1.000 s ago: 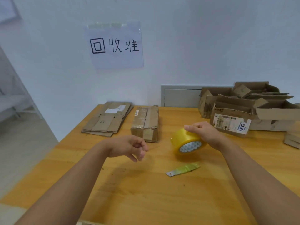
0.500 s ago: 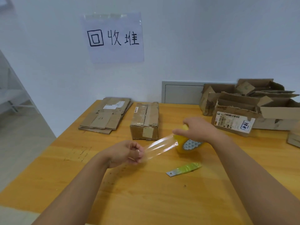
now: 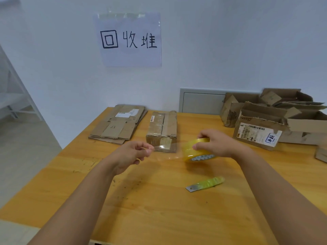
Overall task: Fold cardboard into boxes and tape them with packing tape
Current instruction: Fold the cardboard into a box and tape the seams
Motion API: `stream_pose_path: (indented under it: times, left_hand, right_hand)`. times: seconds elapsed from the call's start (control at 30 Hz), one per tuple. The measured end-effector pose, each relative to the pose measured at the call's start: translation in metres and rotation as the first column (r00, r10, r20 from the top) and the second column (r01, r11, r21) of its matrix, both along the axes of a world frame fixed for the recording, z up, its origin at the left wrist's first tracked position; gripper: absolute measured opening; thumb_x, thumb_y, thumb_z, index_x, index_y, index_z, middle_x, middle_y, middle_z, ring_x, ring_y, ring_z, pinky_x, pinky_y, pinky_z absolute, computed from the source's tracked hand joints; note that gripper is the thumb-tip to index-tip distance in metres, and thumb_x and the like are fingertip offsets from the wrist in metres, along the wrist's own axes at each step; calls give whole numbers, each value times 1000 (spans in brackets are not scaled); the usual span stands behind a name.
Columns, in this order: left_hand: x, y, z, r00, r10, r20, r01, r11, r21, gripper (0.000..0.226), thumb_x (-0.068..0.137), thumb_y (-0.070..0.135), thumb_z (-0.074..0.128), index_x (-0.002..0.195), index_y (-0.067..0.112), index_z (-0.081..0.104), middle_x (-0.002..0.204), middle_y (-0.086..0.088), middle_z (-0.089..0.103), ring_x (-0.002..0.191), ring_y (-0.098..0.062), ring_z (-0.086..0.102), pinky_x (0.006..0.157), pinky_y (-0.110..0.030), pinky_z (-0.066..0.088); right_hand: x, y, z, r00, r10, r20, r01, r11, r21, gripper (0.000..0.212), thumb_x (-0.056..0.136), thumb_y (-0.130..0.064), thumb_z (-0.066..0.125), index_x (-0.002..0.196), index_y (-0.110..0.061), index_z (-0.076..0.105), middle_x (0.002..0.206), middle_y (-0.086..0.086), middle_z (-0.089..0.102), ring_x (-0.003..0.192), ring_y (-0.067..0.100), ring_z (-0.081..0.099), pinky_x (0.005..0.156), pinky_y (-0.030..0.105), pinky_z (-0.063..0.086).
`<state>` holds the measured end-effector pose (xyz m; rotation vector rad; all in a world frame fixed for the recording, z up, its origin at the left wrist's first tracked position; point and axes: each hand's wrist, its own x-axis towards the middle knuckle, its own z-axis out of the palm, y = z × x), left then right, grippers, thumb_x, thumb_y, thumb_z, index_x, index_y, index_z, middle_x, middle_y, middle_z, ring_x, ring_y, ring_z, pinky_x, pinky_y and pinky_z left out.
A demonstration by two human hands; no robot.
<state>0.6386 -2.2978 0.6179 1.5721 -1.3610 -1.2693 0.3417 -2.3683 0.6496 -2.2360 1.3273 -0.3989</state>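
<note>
Above the wooden desk (image 3: 159,200), the right hand (image 3: 217,144) curls over the top of the yellow tape roll (image 3: 196,151), gripping it just clear of the surface at about 1 o'clock from the desk's middle. The left hand (image 3: 131,154), at about 11 o'clock, pinches the free end of a clear tape strip (image 3: 164,147) stretched between it and the roll. Just behind the strip at 12 o'clock sits a taped cardboard box (image 3: 161,131). Flattened cardboard (image 3: 118,126) lies at 10 o'clock; open boxes (image 3: 276,121) crowd 2 o'clock. A cutter blade with a green wrapped handle (image 3: 205,183) lies flat near the roll, toward 4 o'clock.
</note>
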Motion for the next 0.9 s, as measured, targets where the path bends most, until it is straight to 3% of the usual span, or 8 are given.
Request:
stream_pose_path:
  times: [0.1,0.2,0.33,0.4,0.57,0.73,0.9]
  left_hand:
    - [-4,-3,5,999,11,33,-11,1000,-4,19,92,13,69,110,15,66,88,-2,67,78,-14,54,72,-28,47]
    - [-9,-7,7,996,57,61,-55,998,-35,5,93,14,67,98,11,67,90,-2,66,83,-15,57,74,-28,48]
    - [-15,-9,0,989,135,-58,-137,990,-34,4,95,15,64,93,12,67,98,-3,65,96,-18,59,84,-32,52]
    - [-17,-10,-3,984,156,-92,-161,986,-51,4,95,14,65,93,10,67,97,-5,67,95,-19,61,85,-32,53]
    - [-17,-13,3,980,137,-141,-145,988,-48,5,94,10,65,98,7,65,86,-8,66,78,-16,62,74,-27,53]
    - [-17,-16,8,978,124,-168,-121,992,30,23,89,7,72,108,6,60,83,-7,69,75,-16,65,73,-28,56]
    - [-24,-20,8,948,187,-257,-180,982,51,26,88,6,73,99,9,49,82,-11,66,66,-14,63,69,-28,57]
  right_hand:
    - [7,1,6,999,-20,-50,19,1000,-22,18,95,-33,58,112,-27,61,105,-8,56,97,14,54,75,28,46]
    - [14,-1,3,992,-52,-113,42,995,-94,24,100,-34,47,118,-26,60,112,-5,60,99,15,54,85,36,48]
    - [14,-2,-6,976,-86,-201,50,982,-180,51,93,-60,52,129,-24,53,118,-10,51,111,14,50,90,34,45]
    - [13,-2,-8,980,-98,-172,65,980,-189,53,93,-63,49,127,-24,54,116,-8,53,107,13,50,87,34,46]
    - [9,-3,-6,995,-103,-15,99,984,-149,30,100,-52,42,103,-26,58,89,-9,58,85,16,54,67,31,41]
    - [5,-6,-7,989,-122,85,126,991,-44,19,97,-45,53,95,-27,59,91,-2,62,86,16,56,74,37,50]
    - [6,-5,-3,961,-154,228,166,986,-33,26,98,-44,51,89,-21,58,87,5,59,80,20,54,69,39,43]
